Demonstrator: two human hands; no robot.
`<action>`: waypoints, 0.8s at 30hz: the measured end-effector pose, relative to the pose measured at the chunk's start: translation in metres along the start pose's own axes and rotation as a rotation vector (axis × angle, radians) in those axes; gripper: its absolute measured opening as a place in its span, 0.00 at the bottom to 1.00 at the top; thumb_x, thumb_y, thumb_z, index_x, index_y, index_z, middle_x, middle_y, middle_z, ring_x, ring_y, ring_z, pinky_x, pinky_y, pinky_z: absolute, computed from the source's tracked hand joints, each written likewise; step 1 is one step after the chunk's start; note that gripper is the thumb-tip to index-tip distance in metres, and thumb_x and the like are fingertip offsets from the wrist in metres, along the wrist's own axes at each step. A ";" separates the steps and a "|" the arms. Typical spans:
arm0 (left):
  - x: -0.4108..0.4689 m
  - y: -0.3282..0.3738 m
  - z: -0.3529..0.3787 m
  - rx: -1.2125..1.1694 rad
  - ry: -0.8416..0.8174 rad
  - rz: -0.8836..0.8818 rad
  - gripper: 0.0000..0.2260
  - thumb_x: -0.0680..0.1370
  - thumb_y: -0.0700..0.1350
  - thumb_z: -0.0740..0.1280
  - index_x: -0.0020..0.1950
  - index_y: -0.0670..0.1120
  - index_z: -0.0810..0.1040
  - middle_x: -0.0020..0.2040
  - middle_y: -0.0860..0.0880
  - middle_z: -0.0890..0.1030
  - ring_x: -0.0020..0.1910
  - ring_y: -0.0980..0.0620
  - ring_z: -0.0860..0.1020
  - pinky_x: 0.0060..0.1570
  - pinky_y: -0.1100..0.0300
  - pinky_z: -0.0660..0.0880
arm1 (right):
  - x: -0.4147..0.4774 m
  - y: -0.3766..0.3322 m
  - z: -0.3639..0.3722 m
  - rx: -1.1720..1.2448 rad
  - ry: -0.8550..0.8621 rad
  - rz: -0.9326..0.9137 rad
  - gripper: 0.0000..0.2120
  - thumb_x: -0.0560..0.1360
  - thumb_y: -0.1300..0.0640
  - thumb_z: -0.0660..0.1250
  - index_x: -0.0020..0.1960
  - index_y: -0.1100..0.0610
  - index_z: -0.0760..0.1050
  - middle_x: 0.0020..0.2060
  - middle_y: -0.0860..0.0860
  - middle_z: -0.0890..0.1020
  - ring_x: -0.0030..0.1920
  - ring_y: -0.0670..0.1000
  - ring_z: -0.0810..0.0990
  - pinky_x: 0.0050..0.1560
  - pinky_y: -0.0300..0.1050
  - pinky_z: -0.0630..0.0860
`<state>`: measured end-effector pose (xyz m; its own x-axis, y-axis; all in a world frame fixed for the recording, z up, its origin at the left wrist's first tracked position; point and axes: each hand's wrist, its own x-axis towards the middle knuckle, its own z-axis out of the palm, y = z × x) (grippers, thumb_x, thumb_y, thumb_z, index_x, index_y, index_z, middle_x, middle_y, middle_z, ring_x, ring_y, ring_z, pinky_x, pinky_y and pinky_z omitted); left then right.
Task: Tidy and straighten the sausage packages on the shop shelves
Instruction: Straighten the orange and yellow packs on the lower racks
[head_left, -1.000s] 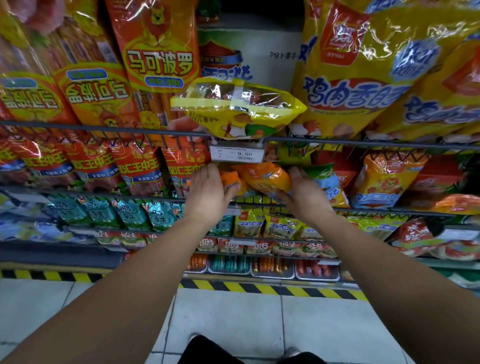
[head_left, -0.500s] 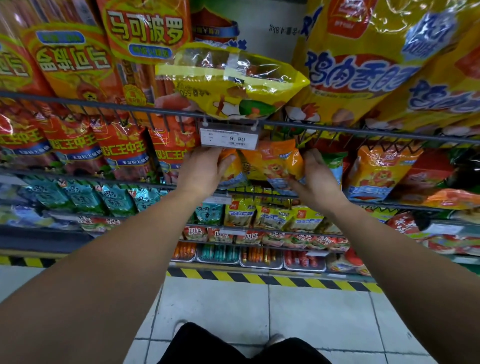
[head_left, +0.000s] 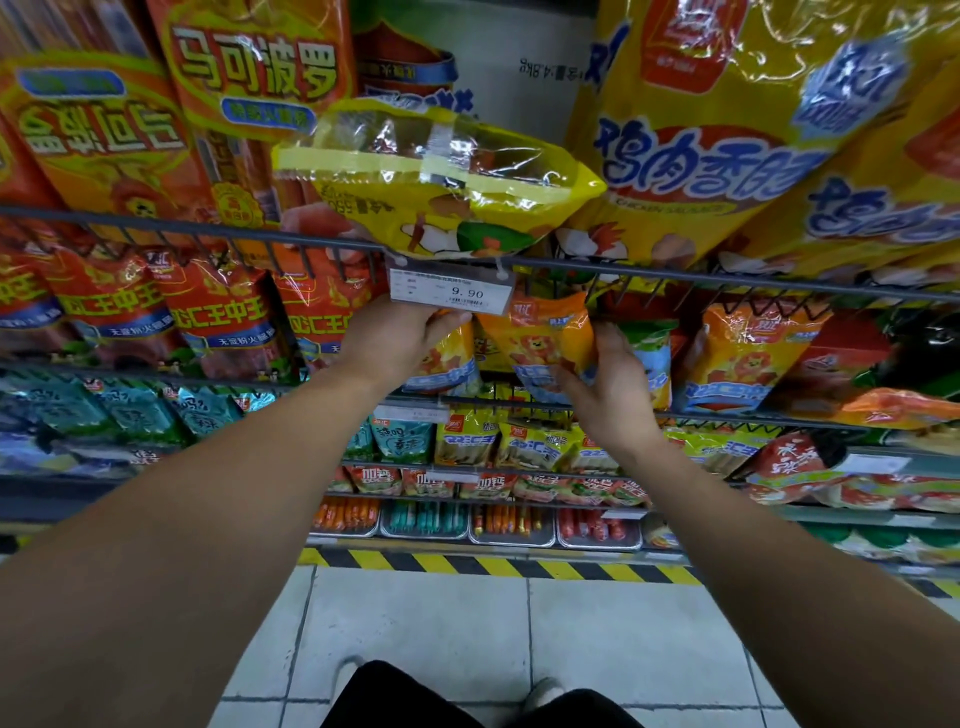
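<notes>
On the second wire shelf, just under the price tag reading 9.90, the left hand curls round the left orange pack. The right hand clasps the right edge of the lion-printed orange pack, probably to stand the two upright side by side. Far up on the left, a tall orange bag reads 马可波罗.

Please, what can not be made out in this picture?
Head view only.
- Left hand fingers: hidden behind the price tag.
- Price tag small print: too small; only 9.90 reads.
- Large yellow bag: cut off by the top edge.
- Right hand palm side: faces away, against the orange package.
</notes>
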<state>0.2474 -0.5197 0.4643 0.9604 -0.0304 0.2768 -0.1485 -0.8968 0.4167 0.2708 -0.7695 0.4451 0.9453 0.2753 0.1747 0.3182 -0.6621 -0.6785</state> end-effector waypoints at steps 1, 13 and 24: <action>0.001 0.001 0.001 -0.011 0.010 0.006 0.17 0.81 0.54 0.63 0.66 0.47 0.78 0.57 0.42 0.82 0.51 0.37 0.79 0.42 0.47 0.77 | -0.001 -0.001 0.004 0.048 0.023 0.013 0.19 0.77 0.56 0.70 0.65 0.60 0.70 0.58 0.57 0.76 0.55 0.56 0.76 0.51 0.45 0.72; 0.011 0.001 0.013 -0.308 0.143 -0.272 0.09 0.77 0.47 0.70 0.56 0.47 0.77 0.45 0.55 0.79 0.47 0.56 0.76 0.40 0.74 0.67 | 0.001 -0.013 0.032 0.393 0.136 0.164 0.21 0.79 0.54 0.68 0.70 0.55 0.69 0.57 0.48 0.79 0.56 0.48 0.78 0.55 0.40 0.76; 0.016 -0.002 0.001 -0.150 0.017 -0.128 0.07 0.78 0.50 0.69 0.47 0.47 0.76 0.44 0.41 0.82 0.45 0.38 0.79 0.44 0.41 0.76 | 0.011 -0.010 0.044 0.487 0.066 0.164 0.19 0.81 0.56 0.64 0.70 0.58 0.65 0.53 0.42 0.77 0.49 0.32 0.77 0.44 0.26 0.73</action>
<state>0.2634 -0.5193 0.4670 0.9697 0.0886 0.2276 -0.0598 -0.8173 0.5731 0.2751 -0.7296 0.4225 0.9875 0.1402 0.0726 0.1108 -0.2876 -0.9513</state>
